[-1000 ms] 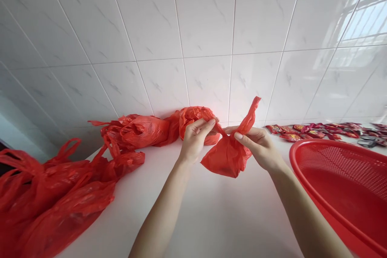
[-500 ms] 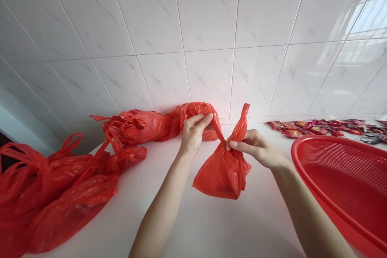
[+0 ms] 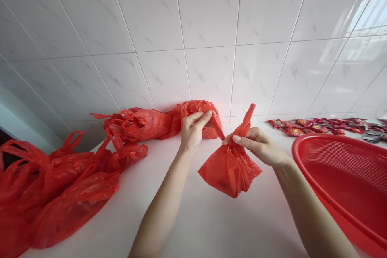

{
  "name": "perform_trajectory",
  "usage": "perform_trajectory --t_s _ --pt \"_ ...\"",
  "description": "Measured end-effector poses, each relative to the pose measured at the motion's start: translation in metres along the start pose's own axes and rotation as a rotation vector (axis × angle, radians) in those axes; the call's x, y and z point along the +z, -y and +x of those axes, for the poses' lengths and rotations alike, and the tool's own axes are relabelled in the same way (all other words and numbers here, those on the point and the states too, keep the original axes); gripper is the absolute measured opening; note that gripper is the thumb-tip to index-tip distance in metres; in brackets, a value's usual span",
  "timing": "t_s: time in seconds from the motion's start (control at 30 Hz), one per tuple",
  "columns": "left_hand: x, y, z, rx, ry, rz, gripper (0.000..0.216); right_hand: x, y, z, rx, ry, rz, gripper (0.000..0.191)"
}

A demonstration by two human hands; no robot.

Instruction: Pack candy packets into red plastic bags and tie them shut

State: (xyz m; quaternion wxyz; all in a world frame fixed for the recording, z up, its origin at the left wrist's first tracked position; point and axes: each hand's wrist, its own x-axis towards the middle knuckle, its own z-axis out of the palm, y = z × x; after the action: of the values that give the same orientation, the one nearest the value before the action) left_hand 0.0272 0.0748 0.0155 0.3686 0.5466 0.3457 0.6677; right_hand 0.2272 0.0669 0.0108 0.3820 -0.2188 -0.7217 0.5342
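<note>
A small red plastic bag (image 3: 231, 171) hangs above the white tabletop (image 3: 208, 229), gathered at its neck, its contents hidden. My left hand (image 3: 194, 130) pinches the end of one of its handles, pulled taut up and to the left. My right hand (image 3: 256, 145) is closed on the gathered neck, thumb in front. The other handle sticks up, twisted, above the right fingers. Behind my left hand a bunched red plastic bag (image 3: 198, 106) lies against the wall.
More red plastic bags (image 3: 148, 123) lie along the wall, and several filled ones (image 3: 75, 205) crowd the left. A red perforated basket (image 3: 335, 139) stands at the right. Behind it are many small red packets (image 3: 319, 128) and a dark-handled object (image 3: 371, 137). White tiles (image 3: 208, 72) rise at the back.
The small bag has swung and turned slightly to the right, its body now spread wider. My right hand has shifted its grip a little at the neck. My left hand stays almost where it was.
</note>
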Motion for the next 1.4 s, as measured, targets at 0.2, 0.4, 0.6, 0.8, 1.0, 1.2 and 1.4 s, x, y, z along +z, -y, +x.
perform_trajectory --t_s 0.2,0.4,0.6,0.8,1.0,1.2,1.4 --pt "0.004 0.002 0.0 -0.038 0.043 -0.021 0.036 -0.005 0.001 -0.002 0.055 0.079 -0.012 0.034" --pt "0.003 -0.006 -0.004 -0.006 0.124 -0.039 0.026 -0.003 0.004 0.0 -0.019 -0.037 -0.083 0.038" --pt "0.011 -0.025 -0.018 0.046 0.261 0.105 0.033 0.006 -0.003 0.004 0.003 0.048 -0.146 0.044" --pt "0.012 -0.023 -0.021 0.096 0.301 0.173 0.032 0.011 -0.003 0.004 0.043 0.06 -0.186 0.048" --pt "0.009 -0.019 -0.017 0.146 0.088 0.123 0.033 0.007 0.002 0.001 0.031 0.139 0.011 0.037" --pt "0.008 -0.018 -0.015 0.113 0.034 0.066 0.036 0.003 -0.003 0.002 0.059 0.231 0.124 0.023" --pt "0.006 -0.016 -0.011 0.045 0.029 -0.059 0.036 0.003 -0.008 0.005 -0.018 0.205 0.159 0.026"
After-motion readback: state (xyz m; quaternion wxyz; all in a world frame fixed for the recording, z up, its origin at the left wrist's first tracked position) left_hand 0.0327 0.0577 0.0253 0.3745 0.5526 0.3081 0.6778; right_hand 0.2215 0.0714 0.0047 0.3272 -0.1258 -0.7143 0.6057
